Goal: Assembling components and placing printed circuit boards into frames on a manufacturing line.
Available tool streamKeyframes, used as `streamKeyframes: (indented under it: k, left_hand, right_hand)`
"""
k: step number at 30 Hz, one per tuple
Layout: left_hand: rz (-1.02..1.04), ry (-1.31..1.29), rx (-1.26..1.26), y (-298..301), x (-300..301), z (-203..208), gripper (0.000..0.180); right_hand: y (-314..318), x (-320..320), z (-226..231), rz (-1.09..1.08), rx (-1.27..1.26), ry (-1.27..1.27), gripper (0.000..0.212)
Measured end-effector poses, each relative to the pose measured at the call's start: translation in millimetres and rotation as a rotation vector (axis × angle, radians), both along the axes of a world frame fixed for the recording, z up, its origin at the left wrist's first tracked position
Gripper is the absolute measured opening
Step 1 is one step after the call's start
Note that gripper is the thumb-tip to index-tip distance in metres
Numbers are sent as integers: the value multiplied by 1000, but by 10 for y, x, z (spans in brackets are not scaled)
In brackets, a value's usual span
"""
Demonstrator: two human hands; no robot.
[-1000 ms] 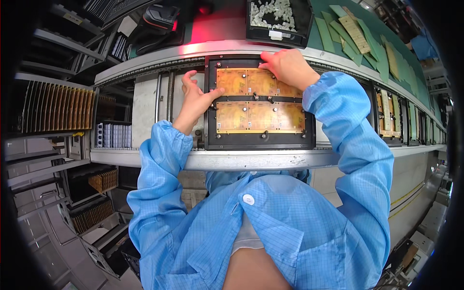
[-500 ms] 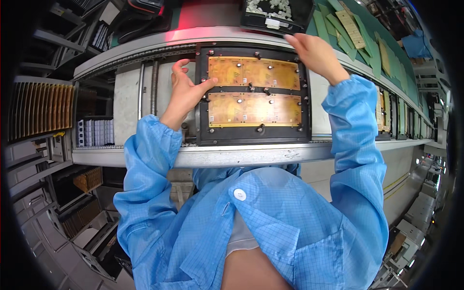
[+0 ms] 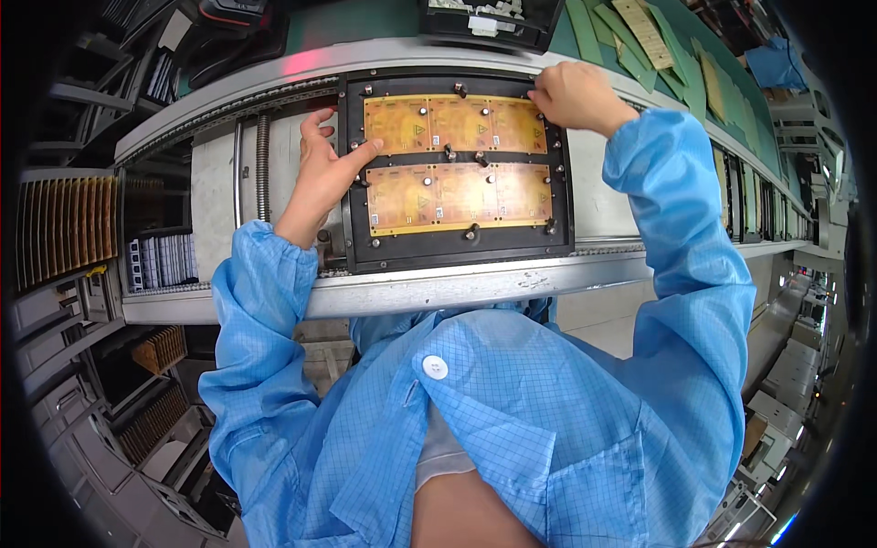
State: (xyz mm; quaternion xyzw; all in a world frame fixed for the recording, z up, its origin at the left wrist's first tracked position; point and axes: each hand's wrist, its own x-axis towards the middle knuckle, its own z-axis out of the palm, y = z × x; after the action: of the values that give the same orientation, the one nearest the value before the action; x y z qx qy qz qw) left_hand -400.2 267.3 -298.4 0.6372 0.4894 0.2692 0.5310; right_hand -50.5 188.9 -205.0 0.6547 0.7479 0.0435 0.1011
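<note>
A black fixture frame (image 3: 411,256) holds an upper yellow circuit board panel (image 3: 461,128) and a lower one (image 3: 457,208). Small dark clips (image 3: 471,233) are set around the panels. My left hand (image 3: 322,173) is spread at the frame's left side, its thumb on the left edge of the upper panel and its fingers outside the frame. At the frame's far right corner my right hand (image 3: 582,99) is closed, fingertips pressed together beside the upper panel. Whatever lies between those fingertips is hidden.
The frame sits on a conveyor with a metal front rail (image 3: 438,294). Beyond the far rail stands a black bin (image 3: 512,32) of small white parts; green and tan strips (image 3: 644,46) lie to its right. A rack of brown boards (image 3: 68,219) stands at left.
My right hand has come down from above the far rail to the frame's far right corner, its fingers now closed there. The left hand keeps its place on the frame. The whole view has shifted slightly.
</note>
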Motion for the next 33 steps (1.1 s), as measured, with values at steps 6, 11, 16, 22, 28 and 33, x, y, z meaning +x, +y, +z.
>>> streamKeyframes:
  k: [6, 11, 16, 22, 28, 33]
  left_hand:
    - [-8, 1, -42, 29, -48, -32, 102]
    - [-16, -56, -207, -36, -47, 88, 107]
    - [-46, -26, -226, -43, -43, 167, 113]
    - [-55, -27, -278, -38, -14, 201, 114]
    - [-49, -44, -321, -102, 8, 288, 107]
    - [-67, -52, -330, -82, 1, 261, 103]
  right_hand:
    - [-271, -30, 69, -219, 22, 245, 35]
    - [-794, -334, -2, -247, 233, 360, 20]
    - [-882, -457, -307, -396, 390, 614, 7]
    - [-954, -241, -289, -114, 326, 856, 16]
    - [-1208, -110, -75, 78, 156, 836, 29]
    - [-1263, -295, -350, -29, 288, 874, 14]
